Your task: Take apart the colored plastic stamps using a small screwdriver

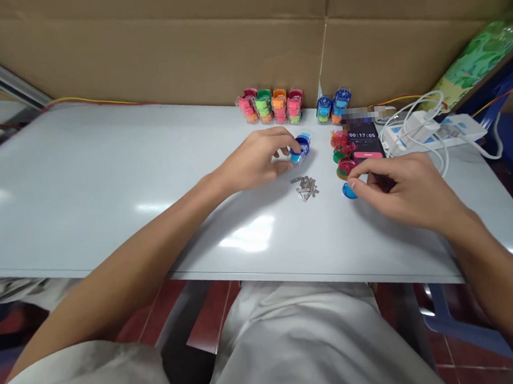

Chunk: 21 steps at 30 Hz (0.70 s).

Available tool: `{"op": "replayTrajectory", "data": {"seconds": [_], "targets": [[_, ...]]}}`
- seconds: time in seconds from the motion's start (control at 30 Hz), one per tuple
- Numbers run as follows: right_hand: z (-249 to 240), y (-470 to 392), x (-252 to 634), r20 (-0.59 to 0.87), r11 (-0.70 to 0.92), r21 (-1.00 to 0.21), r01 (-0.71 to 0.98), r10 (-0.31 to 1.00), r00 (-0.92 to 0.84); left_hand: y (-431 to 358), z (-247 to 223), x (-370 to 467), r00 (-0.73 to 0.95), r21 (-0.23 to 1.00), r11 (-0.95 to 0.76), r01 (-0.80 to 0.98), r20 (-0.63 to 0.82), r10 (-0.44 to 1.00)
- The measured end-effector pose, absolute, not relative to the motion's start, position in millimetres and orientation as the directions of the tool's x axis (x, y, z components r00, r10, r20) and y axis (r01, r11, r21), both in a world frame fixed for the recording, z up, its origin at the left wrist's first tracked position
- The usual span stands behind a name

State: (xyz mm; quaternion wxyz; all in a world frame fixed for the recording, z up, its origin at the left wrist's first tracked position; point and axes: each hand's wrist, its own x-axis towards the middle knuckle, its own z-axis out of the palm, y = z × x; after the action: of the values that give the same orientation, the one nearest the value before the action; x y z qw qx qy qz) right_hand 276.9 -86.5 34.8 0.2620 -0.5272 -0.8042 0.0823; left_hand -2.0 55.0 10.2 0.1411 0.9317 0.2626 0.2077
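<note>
My left hand (265, 157) reaches over the table with its fingers curved around the near-left side of a blue plastic piece (302, 146), fingertips touching it. My right hand (398, 187) pinches the edge of a small round blue piece (349, 191) between thumb and index finger, low over the table. A loose pile of small silver metal strips (306, 188) lies between the hands. Red, orange and green plastic pieces (342, 149) are bunched just beyond the round blue piece, beside a phone.
Stacks of colourful plastic pieces (271, 105) and two blue stacks (333, 105) stand along the cardboard wall (161, 57). A phone (365, 139) showing a timer, white cables (411, 126) and a power strip (460, 127) occupy the right side of the white table (82, 188).
</note>
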Motion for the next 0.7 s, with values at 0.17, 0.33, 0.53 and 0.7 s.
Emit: {"op": "replayTrajectory", "data": {"seconds": [0.17, 0.33, 0.53, 0.7], "targets": [[32, -84, 275, 0.319, 0.425, -0.437, 0.793, 0.897, -0.305, 82, 11, 19, 0.779, 0.224, -0.851, 0.475, 0.342, 0.526], [34, -87, 276, 0.293, 0.416, -0.437, 0.798, 0.904, -0.310, 116, 10, 52, 0.694, 0.145, -0.739, 0.657, 0.265, 0.669], [35, -90, 274, 0.284, 0.412, -0.392, 0.823, 0.905, -0.318, 135, 3, 73, 0.591, 0.198, -0.623, 0.757, 0.199, 0.781], [36, -91, 273, 0.286, 0.429, -0.382, 0.819, 0.897, -0.336, 144, -4, 78, 0.597, 0.213, -0.629, 0.748, 0.200, 0.777]]}}
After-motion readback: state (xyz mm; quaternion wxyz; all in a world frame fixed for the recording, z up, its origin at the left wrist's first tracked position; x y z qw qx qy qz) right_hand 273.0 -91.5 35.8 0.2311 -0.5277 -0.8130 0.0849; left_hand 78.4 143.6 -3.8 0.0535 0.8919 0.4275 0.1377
